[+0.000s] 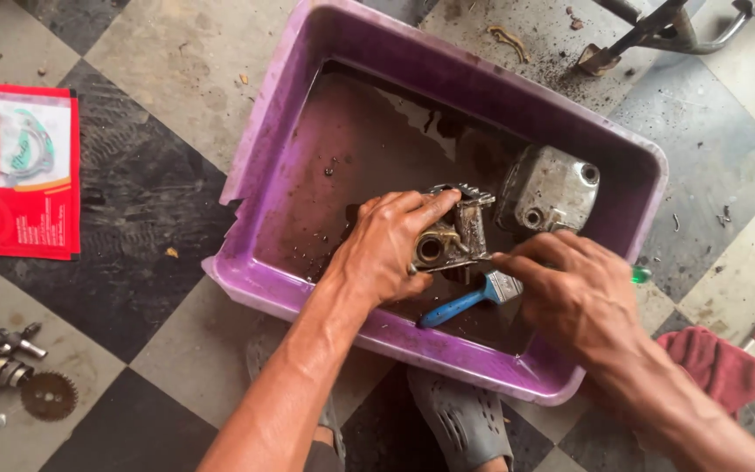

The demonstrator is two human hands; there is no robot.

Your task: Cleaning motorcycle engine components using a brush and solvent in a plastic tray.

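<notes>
- Over the near side of the purple plastic tub [273,166], the left hand [386,249] grips a grimy metal engine part [449,236], fingers wrapped over its top so that its round bore faces up toward the camera; held like that, drips fall back into the tub.
- Just beside it, the right hand [578,293] has its fingertips closed on the same part's right edge, steadying it from the other side. Whether this hand also pinches the brush is hard to tell, since the fingers hide the ferrule.
- Under both hands a blue-handled paintbrush [465,303] lies slanted, its handle pointing toward the tub's near rim.
- Dark, dirty liquid [369,149] covers the tub's bottom, shallow enough that the walls stand mostly bare.
- Toward the tub's far right corner a silver metal cover [548,188] sits in the liquid, apart from the held part.
- Outside the tub, on the checkered floor [150,61]: a red packet [32,175] well off to the left, gears and a shaft [10,367] at the near left, and a red rag [714,363] by the right forearm.
</notes>
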